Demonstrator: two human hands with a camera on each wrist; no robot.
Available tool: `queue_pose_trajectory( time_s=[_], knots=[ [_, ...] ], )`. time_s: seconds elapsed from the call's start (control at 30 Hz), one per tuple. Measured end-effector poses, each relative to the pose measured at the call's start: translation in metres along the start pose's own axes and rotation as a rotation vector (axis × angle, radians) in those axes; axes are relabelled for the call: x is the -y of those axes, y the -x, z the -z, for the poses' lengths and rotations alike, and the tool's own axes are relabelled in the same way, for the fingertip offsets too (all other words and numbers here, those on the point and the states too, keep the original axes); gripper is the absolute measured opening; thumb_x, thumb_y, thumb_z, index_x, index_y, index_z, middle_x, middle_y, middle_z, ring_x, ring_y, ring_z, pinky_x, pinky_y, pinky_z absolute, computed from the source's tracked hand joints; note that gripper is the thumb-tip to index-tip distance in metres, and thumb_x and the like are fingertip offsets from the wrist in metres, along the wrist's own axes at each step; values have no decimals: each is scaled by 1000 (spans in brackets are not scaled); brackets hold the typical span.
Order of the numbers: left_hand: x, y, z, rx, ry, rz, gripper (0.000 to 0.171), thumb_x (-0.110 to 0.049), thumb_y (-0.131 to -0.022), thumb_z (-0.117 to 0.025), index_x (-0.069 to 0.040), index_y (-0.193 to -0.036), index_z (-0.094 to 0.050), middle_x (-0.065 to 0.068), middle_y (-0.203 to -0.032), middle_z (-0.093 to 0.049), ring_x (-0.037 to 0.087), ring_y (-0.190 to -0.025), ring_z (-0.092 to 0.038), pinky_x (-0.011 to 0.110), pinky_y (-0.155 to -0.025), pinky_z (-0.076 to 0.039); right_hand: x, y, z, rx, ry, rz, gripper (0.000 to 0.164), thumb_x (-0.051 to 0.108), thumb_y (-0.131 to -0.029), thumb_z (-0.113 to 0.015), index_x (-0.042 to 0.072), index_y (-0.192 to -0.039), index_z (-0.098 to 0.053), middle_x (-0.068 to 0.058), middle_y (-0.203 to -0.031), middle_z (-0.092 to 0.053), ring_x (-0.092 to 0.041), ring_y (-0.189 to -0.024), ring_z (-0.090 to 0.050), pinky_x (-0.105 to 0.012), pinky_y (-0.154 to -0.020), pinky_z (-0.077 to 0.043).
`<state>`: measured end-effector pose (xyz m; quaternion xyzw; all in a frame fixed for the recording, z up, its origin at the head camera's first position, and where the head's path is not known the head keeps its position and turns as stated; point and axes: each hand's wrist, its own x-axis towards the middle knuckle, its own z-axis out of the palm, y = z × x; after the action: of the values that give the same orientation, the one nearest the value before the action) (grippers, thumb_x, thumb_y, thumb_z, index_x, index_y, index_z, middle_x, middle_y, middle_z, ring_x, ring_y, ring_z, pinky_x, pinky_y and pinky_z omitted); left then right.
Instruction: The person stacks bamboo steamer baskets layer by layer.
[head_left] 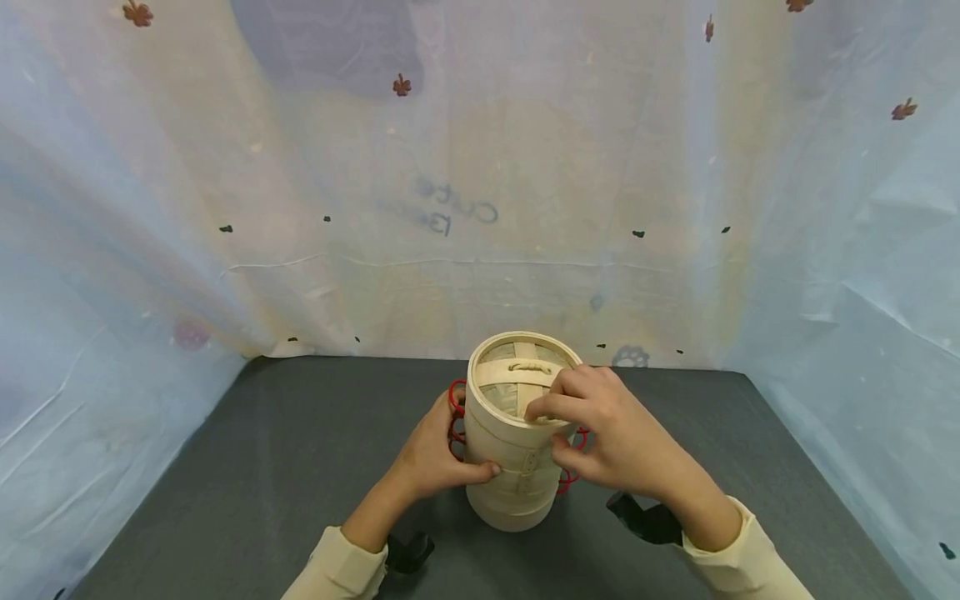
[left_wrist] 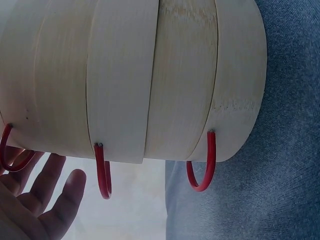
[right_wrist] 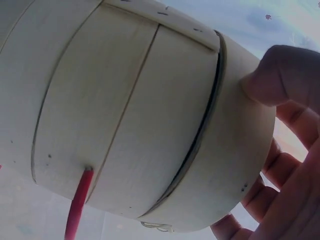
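A stacked bamboo steamer stands on the dark mat, with a woven lid on top that has a small rope loop. My left hand holds the steamer's left side, thumb across the front and fingers beside the red ring handles. The left wrist view shows those fingers near the red rings. My right hand pinches the lid's right front rim, fingers over the top and thumb below. In the right wrist view a dark gap runs below the lid.
The dark grey mat spreads around the steamer. A pale plastic sheet with leaf prints hangs behind it and along both sides. Black straps or mounts sit under both wrists.
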<state>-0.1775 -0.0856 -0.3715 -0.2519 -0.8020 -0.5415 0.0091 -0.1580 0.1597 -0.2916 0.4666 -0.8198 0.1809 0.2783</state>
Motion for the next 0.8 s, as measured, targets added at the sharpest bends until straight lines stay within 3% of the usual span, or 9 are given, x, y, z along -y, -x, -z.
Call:
queue_pose_trajectory(
  time_s=[0.23,0.53,0.8],
  knots=[
    [1,1,-2,9,22,-8,79,-19,-67,-86,-14,-132,-43,5,-123,-51,11,-91,-62,30,-68,-56,1,3,-1,-29,2,34,42,1,-64,-65,27,-96,-69,15,-83,-51,-3,-75,-43,-36,-77,-39],
    [37,-3,-15,-16,2,-47,81,-27,-65,-88,-28,-132,-42,0,-123,-50,14,-89,-61,29,-65,-56,4,7,2,-27,-7,17,42,2,-64,-65,28,-97,-68,15,-84,-50,-3,-75,-40,-34,-76,-35],
    [36,-4,-12,-6,-28,-59,82,-40,-64,-87,-35,-131,-40,-6,-125,-48,20,-92,-63,29,-66,-56,4,7,4,-12,-22,17,42,2,-65,-66,27,-99,-68,15,-85,-50,-3,-77,-38,-30,-76,-33]
  ],
)
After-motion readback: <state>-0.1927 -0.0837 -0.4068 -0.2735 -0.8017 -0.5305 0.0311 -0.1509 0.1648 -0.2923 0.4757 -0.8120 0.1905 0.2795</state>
